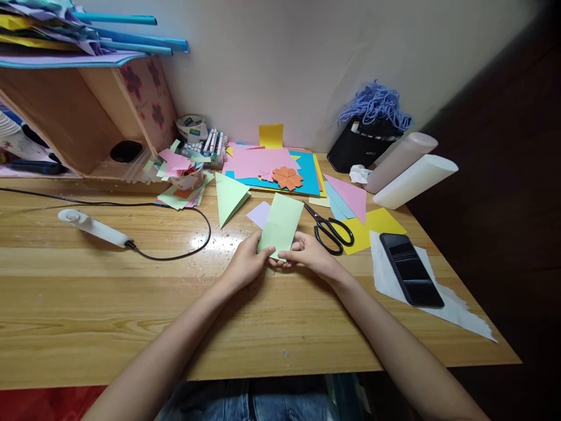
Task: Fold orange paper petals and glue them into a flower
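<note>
A pale green paper rectangle [283, 222] is held up a little off the table, tilted toward me. My left hand [249, 257] pinches its lower left corner, thumb on the front face. At the lower right corner, my right hand [313, 254] grips the same paper with thumb in front and fingers curled behind. Just behind it lies a small lilac paper [258, 214], partly covered. Black-handled scissors [329, 227] rest beside my right hand, blades pointing away to the left. A folded green paper triangle [229, 199] stands to the left.
An orange paper flower [287, 178] lies on stacked coloured sheets. A phone [412, 269] rests on white paper at right, near yellow paper [372, 228]. Two tall tubes [416, 181] stand behind. A white corded device [94, 227] lies left, below a scrap-filled cup [187, 178] and wooden box [146, 105].
</note>
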Demonstrator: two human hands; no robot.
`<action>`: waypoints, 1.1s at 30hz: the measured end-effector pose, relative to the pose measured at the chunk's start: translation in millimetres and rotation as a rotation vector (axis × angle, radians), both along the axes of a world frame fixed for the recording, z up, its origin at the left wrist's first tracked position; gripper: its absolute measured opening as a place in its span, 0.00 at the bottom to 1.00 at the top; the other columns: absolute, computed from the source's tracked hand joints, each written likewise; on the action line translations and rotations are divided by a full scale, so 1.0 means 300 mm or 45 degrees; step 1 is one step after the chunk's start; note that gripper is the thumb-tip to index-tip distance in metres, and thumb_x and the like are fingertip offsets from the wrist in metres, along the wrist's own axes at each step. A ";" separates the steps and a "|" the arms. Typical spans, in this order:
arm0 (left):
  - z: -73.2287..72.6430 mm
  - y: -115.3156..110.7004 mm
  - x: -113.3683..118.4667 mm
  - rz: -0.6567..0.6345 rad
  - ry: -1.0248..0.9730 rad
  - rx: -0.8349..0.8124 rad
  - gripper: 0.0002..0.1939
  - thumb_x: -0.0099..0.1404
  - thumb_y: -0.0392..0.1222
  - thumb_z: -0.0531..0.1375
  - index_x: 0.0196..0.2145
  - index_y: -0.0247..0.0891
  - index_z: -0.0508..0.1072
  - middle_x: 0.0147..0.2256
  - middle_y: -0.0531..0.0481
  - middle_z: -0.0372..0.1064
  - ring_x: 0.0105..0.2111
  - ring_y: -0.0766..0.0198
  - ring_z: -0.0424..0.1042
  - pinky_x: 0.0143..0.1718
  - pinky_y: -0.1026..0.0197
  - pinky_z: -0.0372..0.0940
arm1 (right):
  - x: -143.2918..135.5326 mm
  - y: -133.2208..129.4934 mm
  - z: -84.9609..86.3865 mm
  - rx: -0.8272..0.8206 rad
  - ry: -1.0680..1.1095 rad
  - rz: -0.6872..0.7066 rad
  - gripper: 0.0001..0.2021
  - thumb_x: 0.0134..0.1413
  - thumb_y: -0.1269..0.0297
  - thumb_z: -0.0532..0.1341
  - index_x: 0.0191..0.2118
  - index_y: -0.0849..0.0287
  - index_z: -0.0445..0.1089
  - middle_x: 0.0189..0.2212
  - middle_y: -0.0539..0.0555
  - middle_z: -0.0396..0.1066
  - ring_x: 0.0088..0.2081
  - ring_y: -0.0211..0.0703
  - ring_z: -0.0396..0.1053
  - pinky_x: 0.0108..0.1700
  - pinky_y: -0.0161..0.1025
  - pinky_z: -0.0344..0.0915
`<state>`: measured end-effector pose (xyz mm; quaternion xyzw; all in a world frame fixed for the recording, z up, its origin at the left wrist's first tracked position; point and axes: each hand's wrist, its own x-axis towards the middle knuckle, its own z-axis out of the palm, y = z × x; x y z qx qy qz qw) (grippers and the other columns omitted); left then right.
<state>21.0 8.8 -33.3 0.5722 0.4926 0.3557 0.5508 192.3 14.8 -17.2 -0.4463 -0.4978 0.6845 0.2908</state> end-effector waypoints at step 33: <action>0.036 -0.002 0.007 -0.008 -0.117 0.030 0.15 0.59 0.42 0.55 0.43 0.33 0.64 0.34 0.48 0.68 0.27 0.65 0.69 0.31 0.62 0.66 | 0.014 0.005 0.017 0.068 -0.005 0.080 0.18 0.45 0.56 0.63 0.38 0.65 0.70 0.29 0.56 0.75 0.30 0.39 0.71 0.34 0.35 0.66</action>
